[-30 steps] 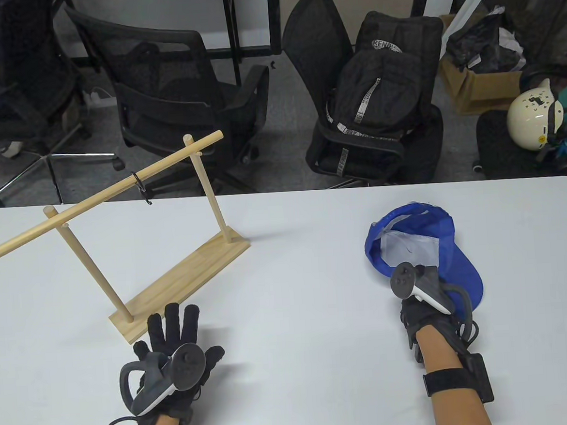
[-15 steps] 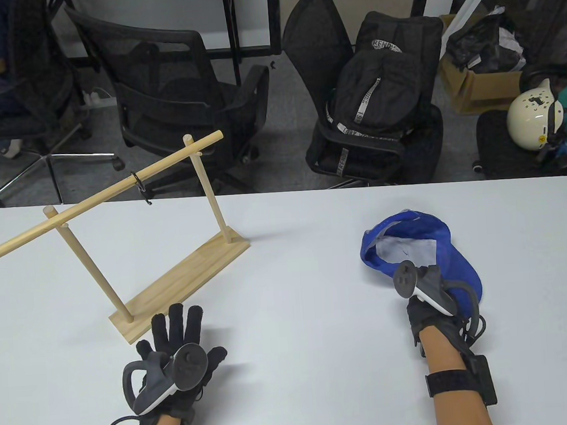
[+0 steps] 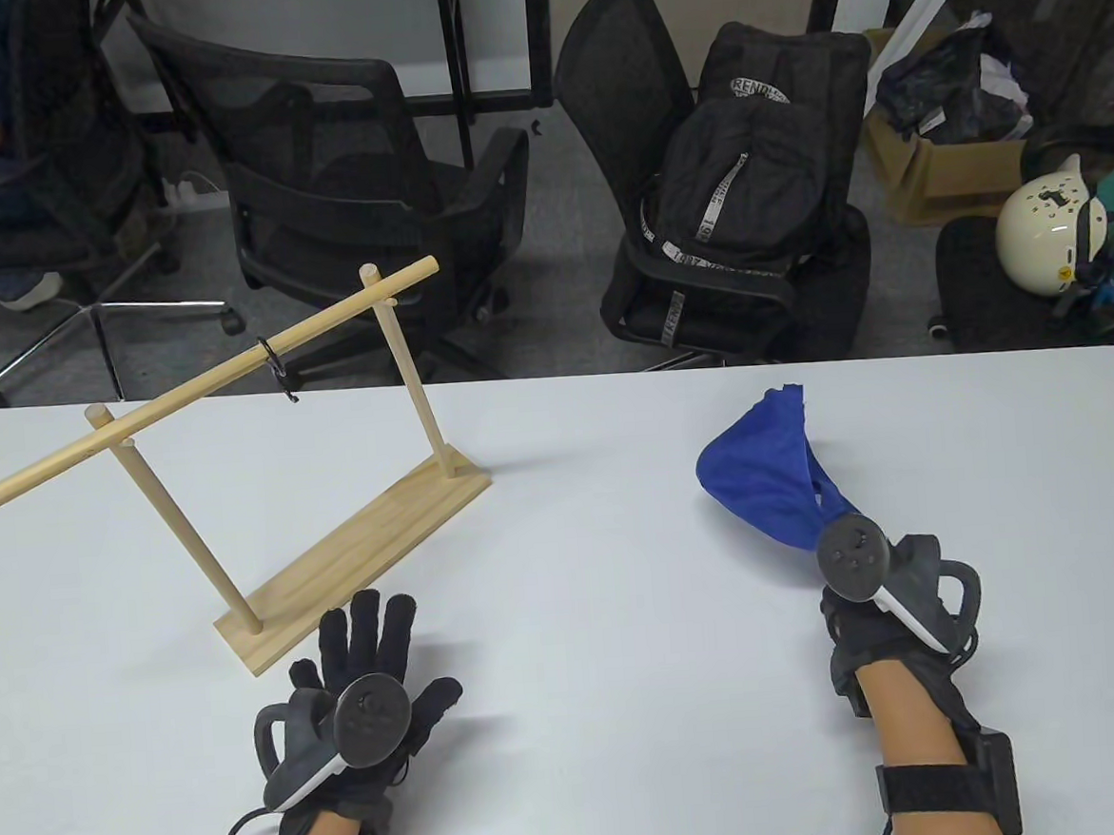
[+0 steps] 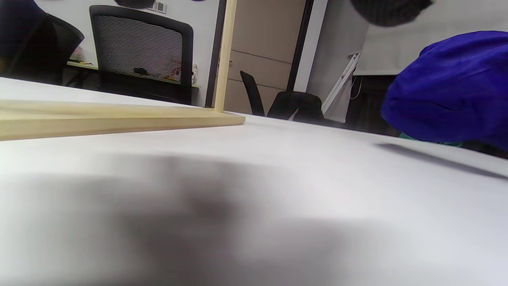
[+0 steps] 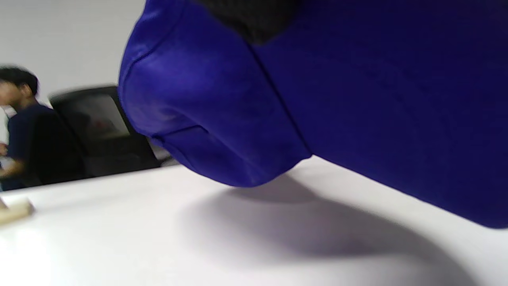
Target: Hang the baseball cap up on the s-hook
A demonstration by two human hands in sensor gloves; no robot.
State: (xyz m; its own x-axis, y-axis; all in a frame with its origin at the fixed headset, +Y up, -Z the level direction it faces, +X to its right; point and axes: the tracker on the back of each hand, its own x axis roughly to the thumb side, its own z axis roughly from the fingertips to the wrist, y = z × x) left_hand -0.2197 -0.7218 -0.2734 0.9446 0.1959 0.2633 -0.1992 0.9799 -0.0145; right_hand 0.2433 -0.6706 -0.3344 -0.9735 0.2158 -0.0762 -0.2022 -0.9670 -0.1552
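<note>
Right wrist view alone: right hand (image 3: 883, 610) holding blue cap (image 5: 357, 119) clear above table (image 5: 119, 238); left hand (image 3: 361, 684) spread flat.

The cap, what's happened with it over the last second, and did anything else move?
The right hand, which was already on the cap, has lifted it off the table; it now hangs bunched from that hand with its white lining hidden. The left hand slid slightly right, still flat and open. The rack and s-hook stayed put.
</note>
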